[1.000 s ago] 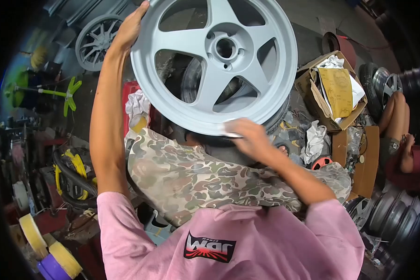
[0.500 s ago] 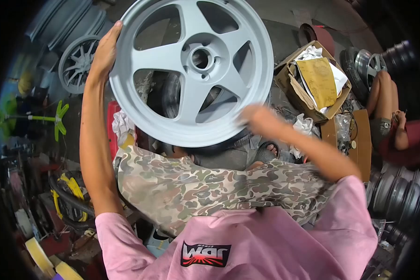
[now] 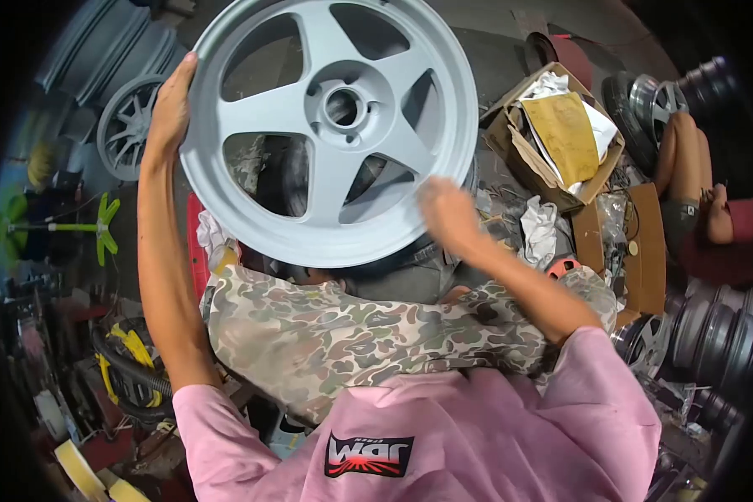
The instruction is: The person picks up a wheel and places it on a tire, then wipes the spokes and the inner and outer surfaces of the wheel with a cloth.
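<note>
Wheel [image 3: 326,125]: pale grey, five-spoke, stood on edge over camouflage lap, face toward wearer. Left hand [image 3: 171,105]: clasped on its left rim, steadying. Right hand [image 3: 448,213]: blurred at lower-right rim, nearer; grip cannot be told.

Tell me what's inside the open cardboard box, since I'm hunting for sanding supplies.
The cardboard box holds a yellow-brown sheet lying on crumpled white paper. Whatever lies beneath them is covered.
</note>
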A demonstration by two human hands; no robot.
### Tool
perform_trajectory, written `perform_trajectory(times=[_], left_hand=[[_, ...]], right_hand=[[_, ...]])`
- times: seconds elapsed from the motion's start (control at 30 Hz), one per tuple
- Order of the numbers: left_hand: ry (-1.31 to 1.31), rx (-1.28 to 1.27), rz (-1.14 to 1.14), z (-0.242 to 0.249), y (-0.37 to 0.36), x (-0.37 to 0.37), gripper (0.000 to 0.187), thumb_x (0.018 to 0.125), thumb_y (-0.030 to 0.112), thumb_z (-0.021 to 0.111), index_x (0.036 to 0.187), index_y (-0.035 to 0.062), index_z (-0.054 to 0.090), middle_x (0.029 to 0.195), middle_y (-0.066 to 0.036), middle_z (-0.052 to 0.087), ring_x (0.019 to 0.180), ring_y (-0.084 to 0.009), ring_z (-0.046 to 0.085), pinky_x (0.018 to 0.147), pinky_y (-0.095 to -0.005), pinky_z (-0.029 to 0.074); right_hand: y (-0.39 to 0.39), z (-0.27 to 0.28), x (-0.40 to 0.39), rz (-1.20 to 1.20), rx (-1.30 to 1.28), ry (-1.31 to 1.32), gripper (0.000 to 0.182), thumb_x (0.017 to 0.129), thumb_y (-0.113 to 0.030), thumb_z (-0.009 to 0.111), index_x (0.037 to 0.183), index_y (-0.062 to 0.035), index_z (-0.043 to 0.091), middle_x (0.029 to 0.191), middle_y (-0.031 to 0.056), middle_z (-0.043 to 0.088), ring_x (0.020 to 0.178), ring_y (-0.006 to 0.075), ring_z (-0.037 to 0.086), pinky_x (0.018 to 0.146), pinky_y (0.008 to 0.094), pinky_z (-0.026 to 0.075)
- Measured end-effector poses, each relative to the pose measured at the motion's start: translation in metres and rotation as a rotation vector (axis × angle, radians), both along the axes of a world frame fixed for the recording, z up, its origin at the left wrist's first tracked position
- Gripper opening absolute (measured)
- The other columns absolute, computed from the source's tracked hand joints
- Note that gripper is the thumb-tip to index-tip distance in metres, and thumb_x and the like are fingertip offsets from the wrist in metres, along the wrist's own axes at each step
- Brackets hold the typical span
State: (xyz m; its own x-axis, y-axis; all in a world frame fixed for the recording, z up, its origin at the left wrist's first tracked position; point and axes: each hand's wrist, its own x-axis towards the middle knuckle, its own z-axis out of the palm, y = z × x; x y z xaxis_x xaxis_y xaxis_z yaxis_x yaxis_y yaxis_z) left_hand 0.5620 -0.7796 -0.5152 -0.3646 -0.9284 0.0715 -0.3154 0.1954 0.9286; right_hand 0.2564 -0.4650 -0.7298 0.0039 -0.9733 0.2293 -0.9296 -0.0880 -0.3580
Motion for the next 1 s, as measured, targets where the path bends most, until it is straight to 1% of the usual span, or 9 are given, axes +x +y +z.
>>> perform_trajectory(times=[0.13, 0.2, 0.3, 0.37, 0.47, 0.53, 0.67, 0.8, 1.0], left_hand=[[0.011, -0.025, 0.024, 0.004, 0.005, 0.001, 0.06, 0.106, 0.053, 0.053, 0.13, 0.0003, 0.067, 0.105, -0.007, 0.072, 0.088, -0.0118, 0.066, 0.079, -0.0248, 0.052], [-0.043, 0.001, 0.021, 0.005, 0.003, 0.005, 0.06, 0.107, 0.053, 0.051, 0.129, -0.0005, 0.068, 0.105, -0.007, 0.072, 0.089, -0.0121, 0.066, 0.08, -0.0252, 0.051], [-0.047, -0.093, 0.024, 0.0, -0.006, 0.007, 0.059, 0.109, 0.051, 0.048, 0.128, -0.0009, 0.069, 0.103, -0.007, 0.072, 0.087, -0.0122, 0.064, 0.08, -0.0255, 0.05], [-0.047, -0.103, 0.026, -0.002, -0.005, 0.003, 0.059, 0.109, 0.05, 0.048, 0.128, -0.0012, 0.069, 0.104, -0.007, 0.072, 0.088, -0.0123, 0.063, 0.081, -0.0255, 0.049], [-0.077, -0.059, 0.013, 0.004, -0.004, 0.004, 0.059, 0.109, 0.049, 0.047, 0.131, -0.002, 0.067, 0.109, -0.008, 0.071, 0.095, -0.0128, 0.063, 0.086, -0.0252, 0.048], [-0.035, -0.103, 0.034, 0.003, 0.007, 0.002, 0.059, 0.11, 0.048, 0.047, 0.134, -0.0024, 0.065, 0.116, -0.009, 0.07, 0.102, -0.0135, 0.063, 0.091, -0.0257, 0.048], [0.024, -0.029, -0.03, 0.0, 0.003, 0.0, 0.057, 0.111, 0.045, 0.046, 0.136, -0.0027, 0.063, 0.123, -0.009, 0.069, 0.11, -0.0135, 0.061, 0.098, -0.026, 0.045], [0.052, -0.101, -0.038, -0.001, 0.017, -0.009, 0.052, 0.112, 0.041, 0.045, 0.133, -0.0035, 0.063, 0.113, -0.003, 0.067, 0.1, -0.0088, 0.058, 0.091, -0.0238, 0.045], [0.071, -0.175, -0.011, 0.011, 0.044, -0.028, 0.049, 0.112, 0.04, 0.045, 0.126, -0.0024, 0.065, 0.1, 0.001, 0.06, 0.091, -0.0066, 0.05, 0.084, -0.0236, 0.043]], right_hand=[[0.025, 0.066, 0.075, 0.325, 0.128, -0.626, 0.013, 0.089, -0.009, 0.064, 0.096, -0.0022, 0.072, 0.108, 0.0188, 0.066, 0.093, 0.0387, 0.067, 0.085, 0.0481, 0.055], [0.022, 0.063, 0.064, 0.358, 0.147, -0.574, 0.016, 0.088, -0.01, 0.065, 0.1, -0.0033, 0.073, 0.111, 0.0163, 0.067, 0.095, 0.0358, 0.068, 0.088, 0.0466, 0.055], [-0.008, 0.005, -0.024, 0.375, 0.092, 0.077, 0.014, 0.088, -0.01, 0.064, 0.099, -0.005, 0.072, 0.116, 0.0146, 0.068, 0.104, 0.0306, 0.069, 0.09, 0.0454, 0.056], [-0.049, 0.041, -0.088, 0.206, 0.154, 0.502, 0.013, 0.087, -0.013, 0.066, 0.093, -0.0052, 0.074, 0.107, 0.0119, 0.067, 0.111, 0.0281, 0.064, 0.097, 0.0425, 0.05], [-0.095, 0.046, -0.124, 0.164, -0.319, 0.652, 0.016, 0.088, -0.016, 0.063, 0.092, -0.0076, 0.076, 0.111, 0.0079, 0.064, 0.119, 0.026, 0.056, 0.106, 0.0459, 0.042], [-0.082, 0.028, -0.094, -0.002, -0.105, 0.612, 0.018, 0.088, -0.017, 0.062, 0.095, -0.0074, 0.076, 0.112, 0.0086, 0.062, 0.118, 0.0281, 0.055, 0.102, 0.0454, 0.044], [-0.034, 0.007, -0.067, -0.028, -0.215, 0.297, 0.013, 0.088, -0.013, 0.065, 0.091, -0.0034, 0.073, 0.106, 0.0164, 0.062, 0.112, 0.0341, 0.057, 0.086, 0.0446, 0.049], [-0.096, 0.032, -0.09, -0.313, -0.316, -0.194, 0.021, 0.099, -0.009, 0.055, 0.088, 0.0049, 0.067, 0.09, 0.0282, 0.059, 0.085, 0.0471, 0.061, 0.076, 0.055, 0.048], [-0.221, 0.039, -0.083, -0.597, -0.563, -0.233, 0.025, 0.099, -0.016, 0.057, 0.089, 0.0036, 0.069, 0.09, 0.0278, 0.063, 0.085, 0.0477, 0.062, 0.077, 0.0569, 0.048]])
